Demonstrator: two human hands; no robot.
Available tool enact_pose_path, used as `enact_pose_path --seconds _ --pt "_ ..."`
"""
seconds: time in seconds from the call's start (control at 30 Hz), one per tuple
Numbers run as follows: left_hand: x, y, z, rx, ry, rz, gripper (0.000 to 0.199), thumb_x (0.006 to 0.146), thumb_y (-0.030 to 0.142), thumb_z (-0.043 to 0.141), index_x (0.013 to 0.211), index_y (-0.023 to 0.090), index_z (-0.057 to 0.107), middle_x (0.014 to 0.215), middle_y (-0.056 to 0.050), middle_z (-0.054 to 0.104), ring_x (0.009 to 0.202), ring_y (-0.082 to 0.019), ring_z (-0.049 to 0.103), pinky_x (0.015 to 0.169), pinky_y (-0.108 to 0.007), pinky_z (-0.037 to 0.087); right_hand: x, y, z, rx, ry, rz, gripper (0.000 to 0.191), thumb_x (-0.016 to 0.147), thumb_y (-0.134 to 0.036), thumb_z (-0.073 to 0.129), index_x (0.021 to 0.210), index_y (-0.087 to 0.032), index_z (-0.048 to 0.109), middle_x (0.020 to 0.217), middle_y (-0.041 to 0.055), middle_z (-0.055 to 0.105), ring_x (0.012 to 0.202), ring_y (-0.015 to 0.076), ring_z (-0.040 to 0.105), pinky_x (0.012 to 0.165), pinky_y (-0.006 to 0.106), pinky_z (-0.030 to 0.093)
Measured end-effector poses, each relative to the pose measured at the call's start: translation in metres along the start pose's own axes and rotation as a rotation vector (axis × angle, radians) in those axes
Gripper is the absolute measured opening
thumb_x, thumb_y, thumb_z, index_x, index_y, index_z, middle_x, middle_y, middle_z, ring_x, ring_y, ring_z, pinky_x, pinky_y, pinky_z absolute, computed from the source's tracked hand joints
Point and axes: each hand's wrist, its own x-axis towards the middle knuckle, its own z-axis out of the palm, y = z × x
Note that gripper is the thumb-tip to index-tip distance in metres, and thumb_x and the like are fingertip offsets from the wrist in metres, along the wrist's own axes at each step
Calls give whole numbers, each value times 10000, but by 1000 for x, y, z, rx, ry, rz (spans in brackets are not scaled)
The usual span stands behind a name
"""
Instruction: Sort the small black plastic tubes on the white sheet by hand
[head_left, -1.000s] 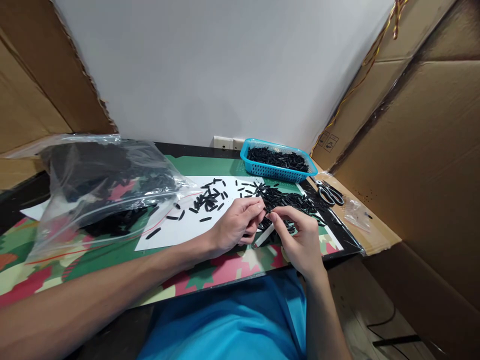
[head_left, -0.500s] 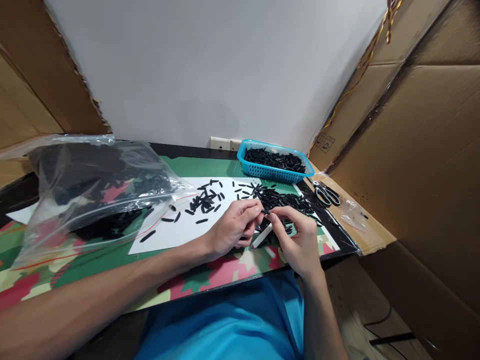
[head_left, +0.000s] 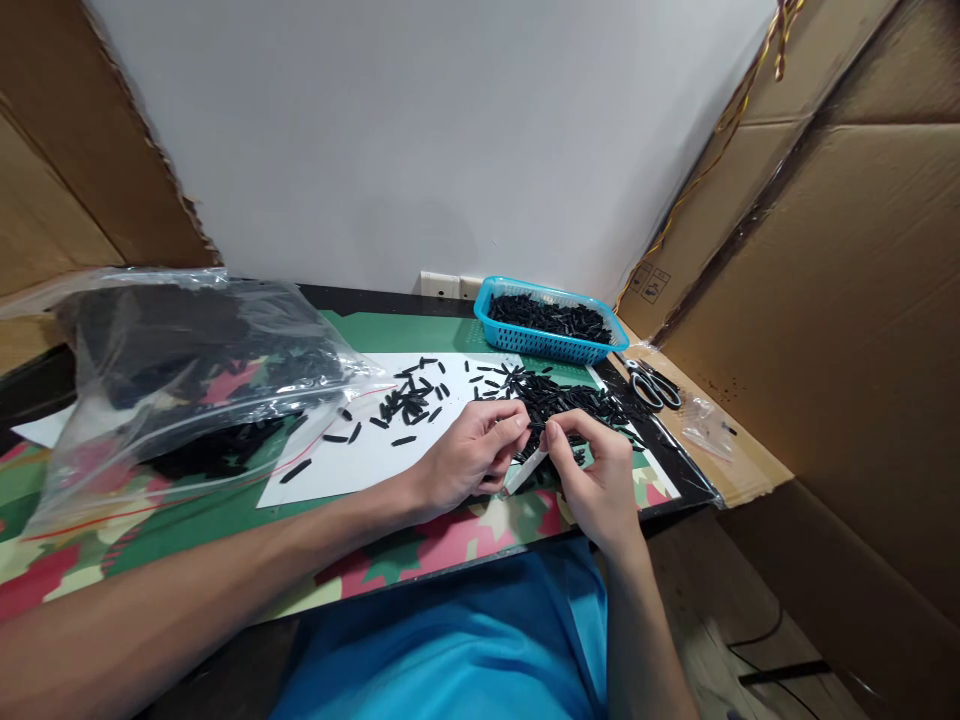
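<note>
My left hand (head_left: pixel 480 447) is closed, thumb and forefinger pinched on a small black strip-like piece (head_left: pixel 537 426). The fingertips of my right hand (head_left: pixel 596 475) pinch the other end of that piece. What kind of piece it is, I cannot make out. Just under the fingertips, a narrow white strip (head_left: pixel 525 472) slants down to the left. Behind and below the hands spreads a dense pile of similar black pieces (head_left: pixel 577 400). A smaller scattered group (head_left: pixel 409 402) lies on the white paper (head_left: pixel 322 478) to the left.
A blue basket (head_left: pixel 555 348) full of black pieces stands by the wall. On the left sits a large clear zip bag (head_left: pixel 300 345) with more inside. Scissors (head_left: pixel 651 385) and a small clear bag (head_left: pixel 705 430) lie on cardboard at right.
My right fingertips have drawn slightly away from the left ones, widening the gap along the black piece. My left hand has barely moved.
</note>
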Motion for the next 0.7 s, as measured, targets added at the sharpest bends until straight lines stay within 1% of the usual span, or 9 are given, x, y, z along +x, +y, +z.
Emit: enact_pose_path --seconds 0.23,0.43,0.7 --pt "0 0 -1 3 1 -1 460 967 584 679 785 203 499 509 128 324 418 -25 200 374 -121 243 0 2 0 20 3 15 272 1070 -318 578 845 -211 687 785 2 710 732 165 657 716 280 502" --pt "0 -1 -1 3 15 10 470 957 584 693 778 211 471 532 126 328 422 -26 206 376 -124 249 0 3 -2 72 15 45 172 1059 -307 606 992 -218 738 869 22 766 825 197 731 776 308 553" --pt "3 -6 -2 31 27 38 503 966 607 673 751 217 438 542 119 333 431 -30 213 375 -134 271 -1 3 -3 93 -16 44 131 1033 -283 648 983 -222 752 900 25 792 825 191 743 781 305 574"
